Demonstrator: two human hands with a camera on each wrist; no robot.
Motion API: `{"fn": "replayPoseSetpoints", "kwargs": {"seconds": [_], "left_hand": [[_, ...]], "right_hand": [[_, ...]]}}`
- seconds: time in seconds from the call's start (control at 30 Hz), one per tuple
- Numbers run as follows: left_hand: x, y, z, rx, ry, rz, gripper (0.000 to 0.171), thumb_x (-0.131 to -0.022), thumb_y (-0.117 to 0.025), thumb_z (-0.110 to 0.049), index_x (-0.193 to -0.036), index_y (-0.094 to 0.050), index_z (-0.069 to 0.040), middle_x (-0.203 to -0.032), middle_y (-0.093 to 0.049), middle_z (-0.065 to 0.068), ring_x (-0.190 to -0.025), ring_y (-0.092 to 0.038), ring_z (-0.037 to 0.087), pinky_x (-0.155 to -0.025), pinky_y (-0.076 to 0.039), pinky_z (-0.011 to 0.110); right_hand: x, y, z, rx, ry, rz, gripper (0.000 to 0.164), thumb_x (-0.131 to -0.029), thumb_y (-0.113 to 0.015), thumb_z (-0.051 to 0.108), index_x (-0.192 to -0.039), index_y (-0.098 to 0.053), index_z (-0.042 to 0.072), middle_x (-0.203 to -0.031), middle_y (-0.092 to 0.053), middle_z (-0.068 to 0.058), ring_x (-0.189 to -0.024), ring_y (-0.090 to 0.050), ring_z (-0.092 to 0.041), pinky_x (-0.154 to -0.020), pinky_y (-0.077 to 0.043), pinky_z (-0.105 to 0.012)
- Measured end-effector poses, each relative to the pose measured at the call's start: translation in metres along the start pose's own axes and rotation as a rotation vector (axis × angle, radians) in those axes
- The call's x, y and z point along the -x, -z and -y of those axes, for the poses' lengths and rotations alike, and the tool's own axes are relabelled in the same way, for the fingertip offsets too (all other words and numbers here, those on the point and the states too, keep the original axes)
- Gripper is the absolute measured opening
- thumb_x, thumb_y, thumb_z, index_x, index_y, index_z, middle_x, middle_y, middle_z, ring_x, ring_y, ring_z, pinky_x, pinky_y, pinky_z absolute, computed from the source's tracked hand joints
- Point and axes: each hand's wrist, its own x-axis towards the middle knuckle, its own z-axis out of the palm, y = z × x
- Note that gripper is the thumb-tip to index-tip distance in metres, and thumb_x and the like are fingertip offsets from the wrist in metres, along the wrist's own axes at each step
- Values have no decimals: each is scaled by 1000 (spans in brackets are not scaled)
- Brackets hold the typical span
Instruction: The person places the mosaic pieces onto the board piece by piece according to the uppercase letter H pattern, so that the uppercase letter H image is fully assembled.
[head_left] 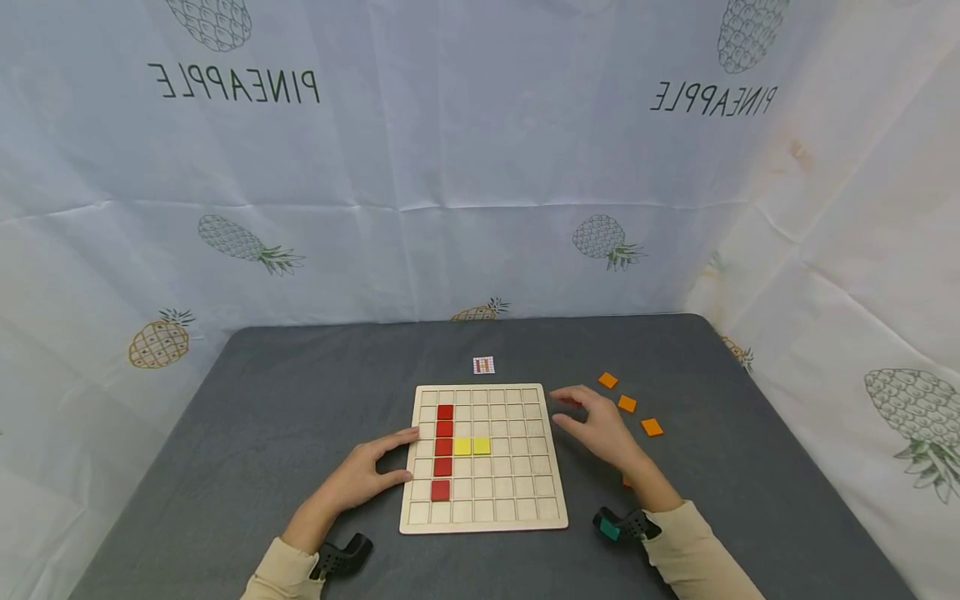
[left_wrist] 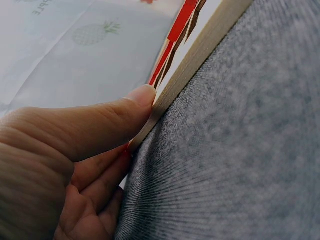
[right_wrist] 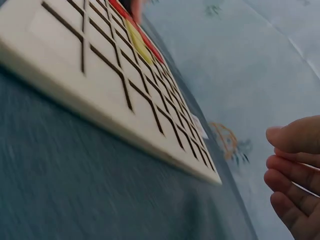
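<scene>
plain beige sleeves (head_left: 701,554), black curved wrist mounts (head_left: 348,557), a teal patch (head_left: 609,529) on the right one

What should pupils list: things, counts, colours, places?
Board: one, pale, on the table
Red tiles: five, red, one board column
Yellow tiles: two, yellow, beside red column
Orange tiles: three, orange, table's right
Partly hidden piece: one, orangey, by right forearm
Card: one, multicoloured, beyond board
Table: one, dark grey, under board
Pineapple-print cloth: count unclear, whitish, around table
Wristbands: two, mostly black, wrists
Sleeves: two, beige, arms
Left hand: one, bare, touching board's left edge
Right hand: one, bare, beside board's right edge
</scene>
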Motion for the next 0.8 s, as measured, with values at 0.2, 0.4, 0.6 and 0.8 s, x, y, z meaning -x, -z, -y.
{"fn": "replayPoseSetpoints", "kwargs": {"seconds": [0.2,0.4,0.6,0.8], "left_hand": [[0,1,-2,-3,-1,-8,60,-84,-71,-34,-137,-53,-13,-141,-51,8,-129,-47,34,-100,-42,50],[0,0,-2,-1,8,1,60,-84,-71,-35,-137,-52,-14,-141,-50,7,-130,-46,33,-99,-42,50],[1,0,-1,-3,2,0,60,-85,-70,-35,-138,-52,-14,-141,-51,8,-130,-47,33,-99,-43,49],[0,0,-1,6,8,2,60,-85,-70,-36,-138,-52,-15,-141,-51,7,-130,-47,33,-99,-43,50]], "right_hand": [[10,32,-24,-27,-30,-63,37,-88,-69,13,-122,-61,1,-118,-62,-17,-107,-60,-36,-89,-49,-52],[21,53,-52,-10,-65,-114,37,-89,-67,12,-124,-59,-1,-120,-61,-19,-109,-57,-37,-89,-48,-49],[32,65,-76,-9,-136,-142,40,-91,-66,17,-127,-58,2,-123,-60,-18,-108,-59,-20,-85,-47,-14],[37,65,-91,8,-211,-112,43,-92,-64,23,-129,-56,2,-126,-59,-20,-110,-58,-19,-83,-41,-6]]}}
